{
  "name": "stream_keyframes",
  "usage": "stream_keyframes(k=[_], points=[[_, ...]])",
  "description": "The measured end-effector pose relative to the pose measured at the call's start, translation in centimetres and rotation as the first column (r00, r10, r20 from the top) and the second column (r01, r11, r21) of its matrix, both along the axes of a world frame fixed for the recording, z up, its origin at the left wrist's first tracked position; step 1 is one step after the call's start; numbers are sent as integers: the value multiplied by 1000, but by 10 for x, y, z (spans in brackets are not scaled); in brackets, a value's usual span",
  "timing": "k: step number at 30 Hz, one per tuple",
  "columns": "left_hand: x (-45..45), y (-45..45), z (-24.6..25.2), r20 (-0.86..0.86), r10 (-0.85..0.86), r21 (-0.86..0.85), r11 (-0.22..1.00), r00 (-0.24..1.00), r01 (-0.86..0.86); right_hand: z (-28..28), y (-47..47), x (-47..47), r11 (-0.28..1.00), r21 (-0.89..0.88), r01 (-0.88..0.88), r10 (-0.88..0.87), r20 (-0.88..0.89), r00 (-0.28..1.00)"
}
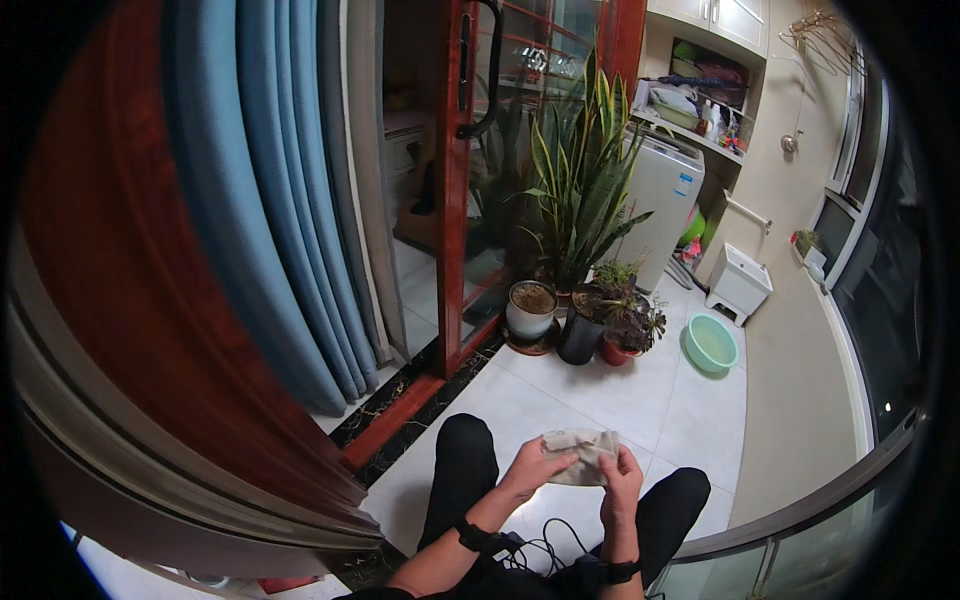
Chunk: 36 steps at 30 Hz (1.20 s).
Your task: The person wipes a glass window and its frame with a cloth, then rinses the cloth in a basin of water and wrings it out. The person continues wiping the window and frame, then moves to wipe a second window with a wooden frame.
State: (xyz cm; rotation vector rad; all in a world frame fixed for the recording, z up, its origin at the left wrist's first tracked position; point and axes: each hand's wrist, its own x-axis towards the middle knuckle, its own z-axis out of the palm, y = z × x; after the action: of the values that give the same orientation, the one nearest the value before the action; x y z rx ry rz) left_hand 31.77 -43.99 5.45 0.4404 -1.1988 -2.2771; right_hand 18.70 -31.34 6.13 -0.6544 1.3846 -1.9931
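Observation:
A folded, greyish-beige cloth (581,469) is stretched between my two hands, above the floor and between my knees. My left hand (536,469) grips its left side, the thumb lying across the front. At the right side, my right hand (621,472) pinches the cloth between thumb and fingers. The fingers behind the fabric are partly hidden. Dark bands circle both wrists, and black cables (551,547) lie in front of my body below the hands.
Potted plants, among them a tall snake plant (581,187), stand by the red-framed sliding glass door (450,225). Behind them is a washing machine (664,199). A mint-green basin (711,343) sits near a white utility sink (739,281). Blue curtains (292,225) hang at left.

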Motion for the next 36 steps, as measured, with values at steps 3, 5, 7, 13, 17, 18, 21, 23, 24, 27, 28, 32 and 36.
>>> stream_keyframes(k=[3, 5, 7, 13, 17, 18, 21, 23, 24, 27, 28, 32, 36], points=[[6, -5, -11, -12, 90, -15, 996, 996, -90, 13, -7, 20, 990, 133, 38, -13, -185, 983], [7, -4, -18, -9, 93, -9, 996, 996, -93, 17, -8, 26, 981, 149, 127, -72, -327, 942], [6, 2, -23, 91, 116, 8, 993, 989, -117, 16, -6, 27, 958, 208, 200, -99, -414, 905], [18, 13, -23, 173, 201, -123, 976, 964, -182, -7, -14, 13, 978, 192, 81, -28, -261, 965], [38, 7, -24, 164, 257, -109, 964, 952, -241, -21, -33, 18, 984, 17, -177, 173, 121, 977], [44, 7, -25, 199, 256, -90, 966, 946, -243, -23, -37, 21, 977, -48, -209, 214, 177, 961], [64, 6, -29, 241, 330, -144, 942, 913, -303, -27, -47, 32, 980, -4, -200, 199, 107, 974], [78, 8, -30, 188, 381, -71, 925, 905, -374, -27, -50, 36, 969, -72, -237, 245, 152, 958], [85, 10, -29, 227, 391, -53, 919, 892, -390, -26, -51, 37, 971, -59, -231, 237, 138, 962], [104, 9, -20, 289, 396, -50, 915, 872, -399, -23, -55, 43, 966, -33, -257, 259, 135, 956], [110, 8, -17, 301, 393, -59, 917, 869, -394, -22, -56, 46, 957, -76, -279, 287, 136, 948], [127, 8, -6, 232, 434, -80, 901, 871, -427, -17, -58, 63, 911, -98, -400, 412, 198, 889], [139, 14, -7, 100, 437, 19, 898, 894, -440, -9, -55, 76, 864, -162, -477, 503, 303, 809]])
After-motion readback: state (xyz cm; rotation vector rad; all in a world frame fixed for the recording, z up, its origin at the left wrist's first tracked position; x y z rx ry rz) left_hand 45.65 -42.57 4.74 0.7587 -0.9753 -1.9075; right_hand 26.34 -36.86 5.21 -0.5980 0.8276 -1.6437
